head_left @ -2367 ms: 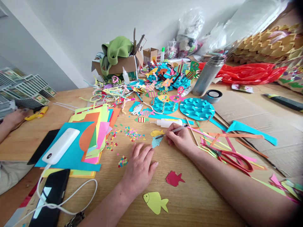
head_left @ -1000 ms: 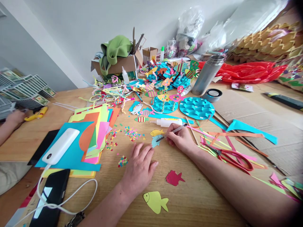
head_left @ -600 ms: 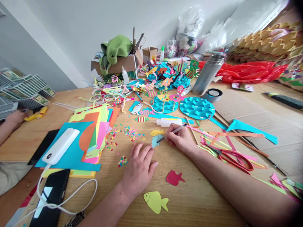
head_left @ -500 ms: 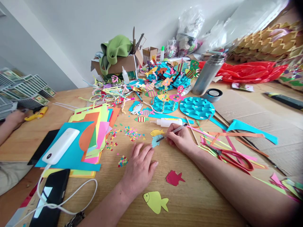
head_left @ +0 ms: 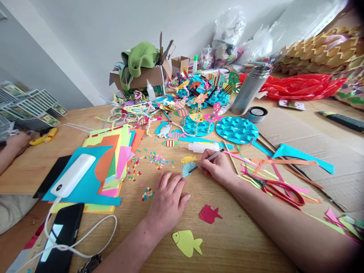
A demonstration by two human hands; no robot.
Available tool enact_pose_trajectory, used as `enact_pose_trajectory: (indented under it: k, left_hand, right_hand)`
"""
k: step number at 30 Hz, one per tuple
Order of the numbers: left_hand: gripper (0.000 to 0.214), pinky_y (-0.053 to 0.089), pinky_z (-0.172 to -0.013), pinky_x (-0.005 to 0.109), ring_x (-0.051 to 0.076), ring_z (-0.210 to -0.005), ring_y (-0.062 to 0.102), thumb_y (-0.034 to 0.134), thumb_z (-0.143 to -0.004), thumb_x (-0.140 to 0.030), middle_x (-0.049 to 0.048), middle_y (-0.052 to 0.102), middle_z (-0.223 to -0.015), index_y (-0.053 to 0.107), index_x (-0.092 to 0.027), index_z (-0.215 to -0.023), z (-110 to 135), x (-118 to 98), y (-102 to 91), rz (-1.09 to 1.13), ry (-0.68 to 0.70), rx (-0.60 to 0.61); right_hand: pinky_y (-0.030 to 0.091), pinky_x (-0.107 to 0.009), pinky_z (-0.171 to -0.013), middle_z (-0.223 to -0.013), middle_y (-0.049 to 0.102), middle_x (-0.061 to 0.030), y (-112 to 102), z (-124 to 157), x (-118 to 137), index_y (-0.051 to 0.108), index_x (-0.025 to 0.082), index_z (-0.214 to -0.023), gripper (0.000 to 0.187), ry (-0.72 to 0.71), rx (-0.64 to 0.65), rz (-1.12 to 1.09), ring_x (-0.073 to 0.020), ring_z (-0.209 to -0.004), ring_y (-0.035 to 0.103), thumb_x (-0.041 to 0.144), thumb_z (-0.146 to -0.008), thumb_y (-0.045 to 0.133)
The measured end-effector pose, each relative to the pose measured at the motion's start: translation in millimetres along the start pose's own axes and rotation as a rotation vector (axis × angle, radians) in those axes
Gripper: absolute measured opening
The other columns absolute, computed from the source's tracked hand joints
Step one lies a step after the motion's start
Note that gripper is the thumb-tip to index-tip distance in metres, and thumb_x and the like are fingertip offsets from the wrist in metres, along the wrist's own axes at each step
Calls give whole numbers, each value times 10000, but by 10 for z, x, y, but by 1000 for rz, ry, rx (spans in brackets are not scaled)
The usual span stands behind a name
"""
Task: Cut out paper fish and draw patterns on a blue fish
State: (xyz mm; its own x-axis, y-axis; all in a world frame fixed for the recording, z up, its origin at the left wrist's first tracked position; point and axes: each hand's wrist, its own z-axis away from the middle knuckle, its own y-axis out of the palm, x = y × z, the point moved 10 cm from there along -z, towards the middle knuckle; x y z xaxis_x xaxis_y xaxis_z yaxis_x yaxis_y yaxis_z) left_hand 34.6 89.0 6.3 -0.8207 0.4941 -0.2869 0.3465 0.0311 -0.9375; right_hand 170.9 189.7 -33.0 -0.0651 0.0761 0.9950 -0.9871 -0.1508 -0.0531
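Note:
A small blue paper fish [head_left: 189,168] with drawn scale lines lies flat on the wooden table. My right hand [head_left: 214,163] grips a pen [head_left: 214,155], its tip down on the blue fish. My left hand [head_left: 169,195] rests palm down, fingers stretched out, the fingertips at the fish's lower left edge. Just beyond the blue fish is a yellow-orange paper fish [head_left: 188,160]. Closer to me lie a red paper fish [head_left: 209,214] and a larger yellow-green one [head_left: 187,243]. A white glue bottle [head_left: 203,147] lies on its side behind my right hand.
Red-handled scissors [head_left: 280,191] lie among paper strips by my right forearm. Coloured paper sheets [head_left: 82,170] bear a white power bank [head_left: 74,175] at left, its cable near a phone [head_left: 61,239]. Behind stand a steel flask [head_left: 250,90] and blue egg-carton discs [head_left: 237,130]. Another person's hand [head_left: 17,143] shows far left.
The pen tip has shifted slightly over the blue fish, and its head end is now less covered. My left hand has stayed almost still.

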Motion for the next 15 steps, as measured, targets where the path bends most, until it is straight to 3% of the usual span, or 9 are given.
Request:
enact_pose_trajectory:
  k: [15]
  left_hand:
    - [333, 355, -1107, 569, 312, -1255, 442, 571, -912, -251, 103, 593, -1309, 569, -136, -1225, 0, 3, 0, -6, 4, -1]
  right_hand:
    - [323, -198, -354, -436, 556, 36, 8, 1, -10, 498, 205, -608, 115, 2, 17, -11, -88, -349, 452, 241, -657, 596]
